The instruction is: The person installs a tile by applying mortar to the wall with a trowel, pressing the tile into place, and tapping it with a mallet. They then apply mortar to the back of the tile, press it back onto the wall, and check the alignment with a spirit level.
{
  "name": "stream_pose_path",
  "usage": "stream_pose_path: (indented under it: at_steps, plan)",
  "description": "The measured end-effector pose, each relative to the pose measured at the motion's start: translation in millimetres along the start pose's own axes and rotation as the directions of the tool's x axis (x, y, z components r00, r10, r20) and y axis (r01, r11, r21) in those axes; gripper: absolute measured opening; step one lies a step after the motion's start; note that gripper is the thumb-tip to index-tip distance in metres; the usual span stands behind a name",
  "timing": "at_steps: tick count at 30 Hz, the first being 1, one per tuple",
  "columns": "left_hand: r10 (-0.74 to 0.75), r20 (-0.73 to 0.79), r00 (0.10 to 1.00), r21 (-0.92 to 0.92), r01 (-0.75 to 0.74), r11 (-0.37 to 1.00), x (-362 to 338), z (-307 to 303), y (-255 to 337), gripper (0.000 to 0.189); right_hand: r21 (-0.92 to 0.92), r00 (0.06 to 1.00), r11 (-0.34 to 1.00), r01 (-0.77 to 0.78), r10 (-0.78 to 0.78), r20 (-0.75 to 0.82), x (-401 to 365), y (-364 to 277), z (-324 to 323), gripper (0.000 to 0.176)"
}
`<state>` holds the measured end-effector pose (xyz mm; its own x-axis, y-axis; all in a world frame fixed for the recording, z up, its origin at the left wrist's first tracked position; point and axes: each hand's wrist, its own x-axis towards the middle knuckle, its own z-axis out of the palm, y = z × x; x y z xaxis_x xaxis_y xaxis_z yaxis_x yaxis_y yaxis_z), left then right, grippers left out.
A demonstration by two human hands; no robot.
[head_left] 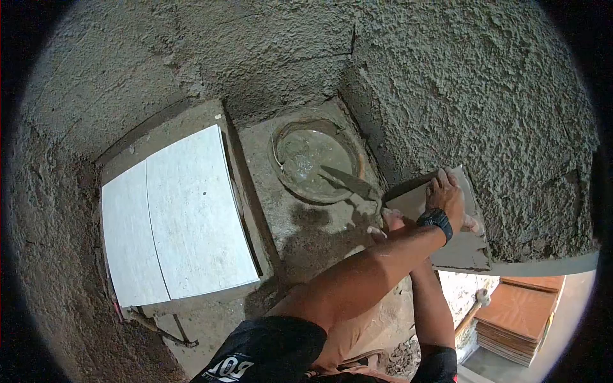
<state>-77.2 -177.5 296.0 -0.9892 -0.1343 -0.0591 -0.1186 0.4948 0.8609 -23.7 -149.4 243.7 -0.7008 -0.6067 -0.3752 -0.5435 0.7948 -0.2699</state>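
My left grip [447, 199] is splayed, unclenched, on the grey tile [461, 253] by the rough wall [511, 121], just past 3 o'clock; can't tell what my mostly hidden right grip [393, 220] has; best I press evenly, palm flat, edges square.

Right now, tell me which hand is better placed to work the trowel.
Likely the right hand: though partly hidden, it is nearer the trowel, while the left hand rests against the grey slab.
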Motion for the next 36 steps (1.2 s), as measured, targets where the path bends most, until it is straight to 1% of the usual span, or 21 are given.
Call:
stream_pose_path:
  at_steps: [1, 2, 6, 8, 11, 12, 16, 18, 19, 21, 22, 23, 24, 26, 27, 28, 30, 32, 34, 35, 36]
  plan:
    - [-0.001, 0.022, 1.000, -0.006, 0.001, 1.000, -1.3, -4.5, 1.4, 0.138, -0.096, 0.976, 0.986, 0.133, -0.148, -0.161, 11.9, 13.7, 19.0, 0.054]
    - [-0.002, 0.045, 0.999, -0.014, 0.002, 1.000, -1.8, -6.1, 2.3, 0.139, -0.211, 0.906, 0.947, 0.244, -0.300, -0.299, 20.1, 22.4, 31.9, 0.052]
    - [0.028, -0.063, 0.998, -0.010, -0.029, 1.000, 6.1, 19.2, -7.6, 0.140, -0.312, 0.911, 0.939, 0.141, -0.247, -0.330, 45.2, 1.4, 34.5, 0.050]
    - [0.017, -0.018, 1.000, -0.011, -0.017, 1.000, 7.9, 16.0, -7.7, 0.140, -0.213, 0.930, 0.956, 0.200, -0.253, -0.267, 61.9, -17.9, 22.9, 0.025]
    - [0.014, -0.006, 1.000, 0.020, -0.014, 1.000, 3.9, 9.4, -3.1, 0.139, -0.236, 0.953, 0.961, 0.144, -0.199, -0.226, 99.4, -37.8, 28.8, 0.031]
    - [0.015, -0.015, 1.000, 0.024, -0.015, 1.000, 3.5, 7.9, -1.5, 0.139, -0.221, 0.951, 0.968, 0.119, -0.175, -0.256, 100.6, -51.7, 26.2, 0.024]
    - [-0.020, -0.015, 1.000, -0.015, 0.020, 1.000, 6.7, 13.8, -1.0, 0.141, -0.204, 0.908, 0.967, 0.153, -0.219, -0.358, 120.0, -66.8, 42.6, 0.021]
    - [-0.024, -0.029, 0.999, -0.018, 0.024, 1.000, 9.7, 20.3, -3.0, 0.142, -0.196, 0.761, 0.906, 0.375, -0.422, -0.492, 119.5, -61.0, 54.7, 0.019]
    - [0.004, -0.022, 1.000, 0.036, -0.003, 0.999, 12.2, 23.7, -4.6, 0.142, -0.191, 0.767, 0.908, 0.372, -0.417, -0.488, 116.8, -56.6, 61.8, 0.019]
    - [0.030, -0.009, 1.000, 0.087, -0.029, 0.996, 13.0, 26.7, -6.5, 0.142, -0.241, 0.589, 0.854, 0.461, -0.498, -0.637, 104.9, -57.8, 60.3, 0.013]
    - [0.021, -0.029, 0.999, 0.060, -0.020, 0.998, 12.0, 28.6, -6.9, 0.142, -0.236, 0.595, 0.856, 0.460, -0.494, -0.634, 104.3, -58.4, 56.4, 0.013]
    - [0.013, -0.050, 0.999, 0.033, -0.011, 0.999, 10.8, 29.1, -5.9, 0.141, -0.397, 0.678, 0.874, 0.281, -0.473, -0.562, 105.7, -61.1, 46.3, 0.012]
    - [0.010, -0.047, 0.999, 0.031, -0.009, 0.999, 8.9, 20.2, -3.1, 0.141, -0.554, 0.756, 0.826, 0.102, -0.426, -0.497, 105.3, -62.8, 37.1, 0.011]
    - [-0.043, 0.100, 0.994, -0.057, 0.048, 0.997, 7.8, 3.3, 1.2, 0.143, -0.571, 0.739, 0.817, 0.076, -0.431, -0.518, 98.7, -56.7, 21.1, 0.013]
    - [-0.039, 0.103, 0.994, -0.057, 0.045, 0.997, 11.3, 10.9, -1.2, 0.143, -0.588, 0.718, 0.807, 0.051, -0.439, -0.540, 93.5, -55.9, 12.0, 0.014]
    - [-0.006, 0.085, 0.996, -0.032, 0.009, 0.999, 15.7, 17.2, -5.1, 0.142, -0.568, 0.790, 0.822, 0.049, -0.380, -0.481, 87.4, -57.0, 3.9, 0.020]
    - [0.026, 0.069, 0.997, -0.006, -0.026, 1.000, 23.5, 36.5, -15.5, 0.141, -0.584, 0.771, 0.812, 0.024, -0.387, -0.506, 82.0, -46.4, 6.4, 0.020]
    - [0.072, -0.082, 0.994, 0.032, -0.069, 0.997, 21.6, 45.3, -18.7, 0.140, -0.600, 0.753, 0.800, -0.001, -0.394, -0.526, 77.6, -35.6, 9.4, 0.021]
    - [0.057, -0.018, 0.998, 0.005, -0.057, 0.998, 23.4, 36.5, -18.3, 0.141, -0.600, 0.833, 0.799, 0.041, -0.359, -0.421, 73.6, -25.5, 11.3, 0.020]
    - [0.045, 0.043, 0.998, -0.016, -0.044, 0.999, 24.7, 34.9, -17.9, 0.142, -0.601, 0.834, 0.798, 0.037, -0.356, -0.422, 74.7, -19.3, 14.7, 0.020]
    - [0.050, 0.045, 0.998, -0.016, -0.049, 0.999, 23.9, 33.8, -16.8, 0.142, -0.611, 0.823, 0.790, 0.044, -0.376, -0.427, 77.7, -14.6, 18.7, 0.021]
